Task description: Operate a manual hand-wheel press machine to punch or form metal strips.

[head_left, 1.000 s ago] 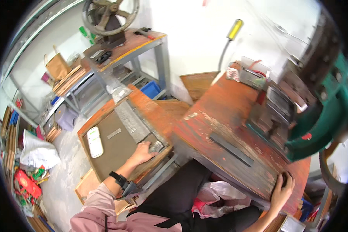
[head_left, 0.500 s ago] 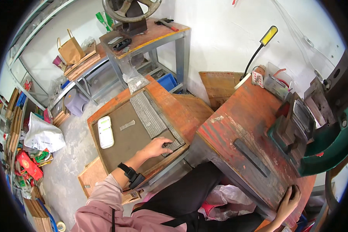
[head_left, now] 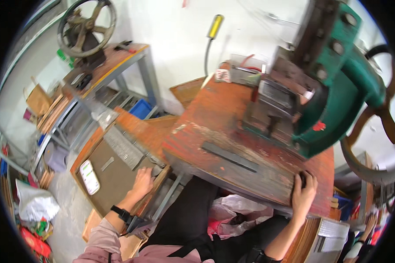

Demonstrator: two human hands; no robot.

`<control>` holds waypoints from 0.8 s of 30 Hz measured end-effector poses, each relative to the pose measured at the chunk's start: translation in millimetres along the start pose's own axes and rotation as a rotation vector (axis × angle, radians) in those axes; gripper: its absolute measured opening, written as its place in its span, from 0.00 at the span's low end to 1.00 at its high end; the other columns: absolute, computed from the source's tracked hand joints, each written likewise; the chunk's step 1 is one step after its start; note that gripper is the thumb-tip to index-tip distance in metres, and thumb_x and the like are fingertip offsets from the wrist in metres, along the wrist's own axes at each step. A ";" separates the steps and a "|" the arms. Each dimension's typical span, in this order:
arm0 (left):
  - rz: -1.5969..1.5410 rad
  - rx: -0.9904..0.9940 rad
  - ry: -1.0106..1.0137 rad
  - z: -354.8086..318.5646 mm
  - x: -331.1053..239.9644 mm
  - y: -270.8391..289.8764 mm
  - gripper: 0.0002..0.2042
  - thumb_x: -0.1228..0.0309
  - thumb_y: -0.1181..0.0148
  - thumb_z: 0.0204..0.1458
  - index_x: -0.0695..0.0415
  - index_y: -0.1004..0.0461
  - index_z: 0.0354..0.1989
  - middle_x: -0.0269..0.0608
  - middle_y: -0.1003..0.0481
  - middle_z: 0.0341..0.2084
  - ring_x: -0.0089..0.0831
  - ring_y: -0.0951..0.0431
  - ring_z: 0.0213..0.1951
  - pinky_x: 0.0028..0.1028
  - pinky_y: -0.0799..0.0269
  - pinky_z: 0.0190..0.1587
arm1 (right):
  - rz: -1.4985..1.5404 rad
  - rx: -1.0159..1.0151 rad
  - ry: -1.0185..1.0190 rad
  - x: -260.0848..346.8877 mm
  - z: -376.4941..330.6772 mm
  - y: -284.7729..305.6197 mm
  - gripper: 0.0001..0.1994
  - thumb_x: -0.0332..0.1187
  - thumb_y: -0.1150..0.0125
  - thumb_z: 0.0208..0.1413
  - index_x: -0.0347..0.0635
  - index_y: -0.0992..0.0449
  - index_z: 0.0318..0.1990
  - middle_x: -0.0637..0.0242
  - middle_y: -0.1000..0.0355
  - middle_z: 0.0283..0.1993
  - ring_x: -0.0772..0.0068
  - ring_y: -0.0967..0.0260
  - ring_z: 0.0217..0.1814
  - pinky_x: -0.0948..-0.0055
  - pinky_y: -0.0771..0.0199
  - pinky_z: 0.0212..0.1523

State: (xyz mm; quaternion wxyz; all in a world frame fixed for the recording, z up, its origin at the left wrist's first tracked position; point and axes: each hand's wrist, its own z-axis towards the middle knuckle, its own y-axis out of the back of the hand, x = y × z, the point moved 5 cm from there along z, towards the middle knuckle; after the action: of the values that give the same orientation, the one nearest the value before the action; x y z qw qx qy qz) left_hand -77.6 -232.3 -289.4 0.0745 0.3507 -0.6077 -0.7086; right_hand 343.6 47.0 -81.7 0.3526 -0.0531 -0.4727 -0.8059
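My left hand (head_left: 143, 180) reaches into the near right corner of a shallow wooden tray (head_left: 102, 211), fingers curled down at small grey pieces. Whatever lies under the fingertips is hidden and blurred. Beside it in the tray are a block of grey ribbed strips (head_left: 123, 147), a short loose strip (head_left: 107, 163) and a white phone (head_left: 89, 177) with a lit screen. My right hand (head_left: 304, 195) rests at the near right edge of the reddish workbench (head_left: 193, 127), fingers bent around a small dark thing (head_left: 302, 177) I cannot make out.
A green hand press (head_left: 333, 118) with a large wheel stands at the bench's right. A dark flat bar (head_left: 229, 156) lies on the bench. Farther left is another table (head_left: 114, 70) with a handwheel machine (head_left: 87, 28). Another person's arm (head_left: 366, 232) shows at lower right.
The view has swung right, bringing the press and the other person's arm further in. My left hand stays at the tray corner, its fingers drawn closer together. My right hand remains on the bench edge.
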 end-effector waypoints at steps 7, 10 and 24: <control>-0.895 0.161 0.507 -11.7 7.7 52.6 0.16 0.73 0.43 0.50 0.67 0.29 0.47 0.39 0.27 0.30 0.26 0.29 0.30 0.26 0.34 0.31 | -0.007 -0.071 -0.033 -11.7 -3.3 4.3 0.11 0.31 0.40 0.50 0.34 0.26 0.39 0.51 0.31 0.44 0.49 0.36 0.49 0.60 0.36 0.51; -1.069 0.135 0.308 -21.0 -46.5 118.2 0.21 0.77 0.44 0.50 0.72 0.36 0.52 0.41 0.27 0.37 0.25 0.29 0.38 0.23 0.33 0.43 | 0.027 -0.074 -0.035 -5.2 -2.0 1.7 0.11 0.31 0.40 0.50 0.34 0.27 0.39 0.51 0.31 0.44 0.49 0.36 0.49 0.58 0.35 0.50; -0.240 0.207 -1.086 25.4 -390.1 84.0 0.19 0.72 0.42 0.49 0.68 0.35 0.49 0.55 0.31 0.41 0.51 0.31 0.46 0.38 0.34 0.49 | 0.555 0.311 -0.013 47.0 -26.6 22.9 0.34 0.32 0.35 0.47 0.34 0.43 0.60 0.47 0.42 0.59 0.51 0.41 0.61 0.62 0.40 0.59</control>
State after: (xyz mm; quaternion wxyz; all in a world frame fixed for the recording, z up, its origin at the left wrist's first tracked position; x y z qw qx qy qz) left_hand 170.3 -25.3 -53.7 -0.3646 0.0077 -0.5811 -0.7276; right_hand 329.3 -5.6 -59.9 0.5598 -0.1308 -0.5600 -0.5966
